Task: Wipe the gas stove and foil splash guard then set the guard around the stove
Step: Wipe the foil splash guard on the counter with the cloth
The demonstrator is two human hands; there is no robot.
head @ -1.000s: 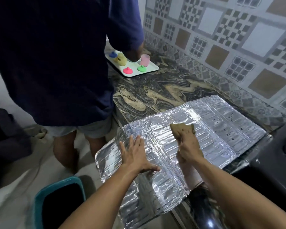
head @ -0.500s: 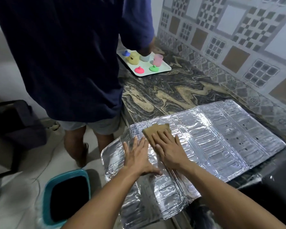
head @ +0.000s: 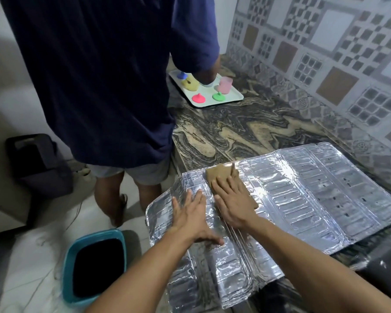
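The foil splash guard (head: 303,199) is laid flat across the near part of the marbled surface (head: 246,132), with its near left end hanging past the surface edge. The left hand (head: 190,213) is pressed flat on the left part of the guard, its fingers (head: 185,199) spread straight and nothing gripped. Just to its right, the right hand (head: 233,199) is laid palm down on a brown cloth (head: 219,175), which is pressed against the foil near the guard's far left edge; its fingers (head: 221,188) are held straight and slightly fanned over the cloth, not curled round it. The two hands are set close beside each other but are not seen to touch.

At the near right, a dark edge of the stove (head: 384,263) is seen beyond the guard, partly covered by it.

On the far part of the surface, a pale tray (head: 230,99) is seen, holding a pink cup (head: 224,85), a yellow cup (head: 190,83) and small pink, green and blue lids. A second person in a dark blue shirt (head: 95,75) and light shorts is stood at the left, one arm reached over the tray. A teal bin (head: 95,265) with a dark inside is placed on the floor at the near left, and a dark bag (head: 38,163) is seen further left. The wall (head: 325,53) behind the surface is covered with patterned tiles.
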